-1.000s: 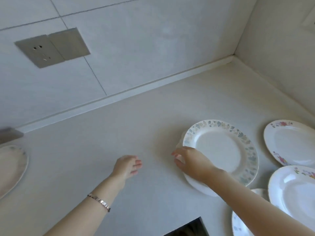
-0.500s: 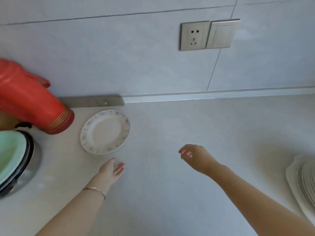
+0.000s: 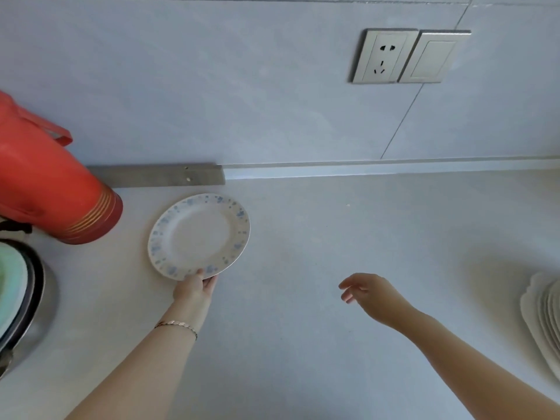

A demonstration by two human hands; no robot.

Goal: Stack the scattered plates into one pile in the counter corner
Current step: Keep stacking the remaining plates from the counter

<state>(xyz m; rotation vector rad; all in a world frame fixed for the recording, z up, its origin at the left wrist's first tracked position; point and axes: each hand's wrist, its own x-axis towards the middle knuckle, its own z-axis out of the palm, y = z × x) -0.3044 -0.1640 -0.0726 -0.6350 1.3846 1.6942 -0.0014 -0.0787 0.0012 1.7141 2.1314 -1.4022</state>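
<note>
Head view, one blue-speckled plate [image 3: 198,236], left hand [image 3: 194,287] pinching its rim, right hand [image 3: 369,294] loose-fingered, one plate pile [image 3: 545,316].

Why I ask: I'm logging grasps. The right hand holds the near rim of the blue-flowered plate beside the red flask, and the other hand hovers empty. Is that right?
Not quite. The left hand holds the near rim of the blue-flowered plate beside the red flask, and the right hand hovers empty. The head view shows this.
</note>
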